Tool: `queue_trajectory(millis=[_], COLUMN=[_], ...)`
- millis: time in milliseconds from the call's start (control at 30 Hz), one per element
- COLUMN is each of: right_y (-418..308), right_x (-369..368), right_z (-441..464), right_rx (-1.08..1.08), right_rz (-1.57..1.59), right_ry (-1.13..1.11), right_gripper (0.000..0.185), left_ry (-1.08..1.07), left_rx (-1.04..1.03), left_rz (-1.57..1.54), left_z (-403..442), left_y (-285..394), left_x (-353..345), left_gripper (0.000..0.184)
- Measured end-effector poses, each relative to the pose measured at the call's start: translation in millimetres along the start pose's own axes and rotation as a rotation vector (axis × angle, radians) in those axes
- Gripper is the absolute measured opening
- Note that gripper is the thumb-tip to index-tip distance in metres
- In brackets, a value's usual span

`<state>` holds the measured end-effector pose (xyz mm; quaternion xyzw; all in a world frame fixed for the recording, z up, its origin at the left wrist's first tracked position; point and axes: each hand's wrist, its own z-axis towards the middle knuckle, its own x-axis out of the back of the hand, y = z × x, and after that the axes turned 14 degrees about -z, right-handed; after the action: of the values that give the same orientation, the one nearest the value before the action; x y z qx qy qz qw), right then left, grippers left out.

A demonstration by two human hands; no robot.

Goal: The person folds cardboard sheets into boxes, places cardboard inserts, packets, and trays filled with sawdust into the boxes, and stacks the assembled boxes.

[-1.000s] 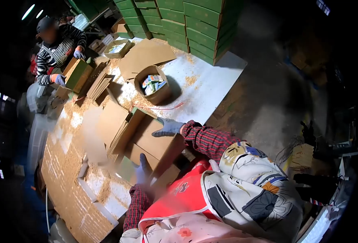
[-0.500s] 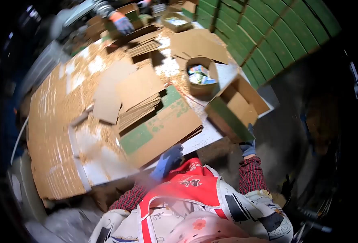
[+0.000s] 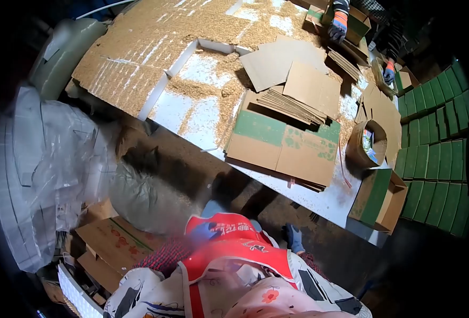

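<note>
My left hand [image 3: 202, 231], in a blue glove and smeared by motion, is in front of the red apron [image 3: 234, 249]; its fingers cannot be made out. Gloved in blue-grey, my right hand [image 3: 294, 238] hangs beside the apron, below the table edge, fingers stretched out and holding nothing. An open green-and-brown cardboard box [image 3: 373, 199] rests at the table's right corner, apart from my hands. Flattened green-printed cartons [image 3: 282, 153] lie stacked at the table's front edge, with plain cardboard sheets [image 3: 311, 87] on top of them.
Wood shavings [image 3: 139, 53] cover much of the table's left side. A round container [image 3: 366, 148] holds small packets. Green boxes [image 3: 436, 153] are stacked at right. Other people's gloved hands [image 3: 338, 29] work at the far side. Plastic-wrapped goods [image 3: 49, 169] and a carton [image 3: 115, 244] stand at left.
The view has swung left. My right hand has let go of the open box, which stays at the table corner. My left hand has moved away from the stacked cartons to the apron.
</note>
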<state>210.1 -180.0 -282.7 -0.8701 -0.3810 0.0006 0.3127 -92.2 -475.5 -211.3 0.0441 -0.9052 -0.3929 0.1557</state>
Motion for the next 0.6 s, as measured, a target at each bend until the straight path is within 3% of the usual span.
queue_trajectory(millis=[133, 233, 300, 400, 467, 533, 600], right_y=[-75.7, -108.0, -115.7, -131.6, -169.6, -193.7, -234.3], right_x=[-55.7, -85.5, -104.3, -119.0, -128.9, -126.3, -115.0], right_z=[-20.8, -17.4, -12.2, -30.3, -37.0, -38.8, -43.5], right_rx=[0.132, 0.05, 0.045, 0.15, 0.112, 0.32, 0.577], right_rz=[-0.162, -0.145, -0.091, -0.376, -0.295, -0.28, -0.422], right_ry=[-0.206, -0.227, -0.164, -0.071, 0.011, 0.078, 0.359], right_gripper=[0.032, 0.032, 0.032, 0.033, 0.029, 0.029, 0.032], left_ry=[0.04, 0.01, -0.054, -0.134, -0.093, 0.084, 0.145], left_rx=[-0.06, -0.02, -0.019, 0.021, -0.012, -0.336, -0.576], left_rz=[0.215, 0.127, 0.078, -0.01, -0.04, -0.023, -0.032], left_z=[-14.3, -19.0, -17.2, -18.0, -7.3, 24.9, 47.9], left_y=[-30.7, -40.1, -43.7, -16.2, 6.5, 3.0, 36.1], left_x=[10.2, 47.5, 75.2, 131.6, 168.0, 198.6, 228.8], left_gripper=[0.049, 0.05, 0.05, 0.052, 0.052, 0.044, 0.034])
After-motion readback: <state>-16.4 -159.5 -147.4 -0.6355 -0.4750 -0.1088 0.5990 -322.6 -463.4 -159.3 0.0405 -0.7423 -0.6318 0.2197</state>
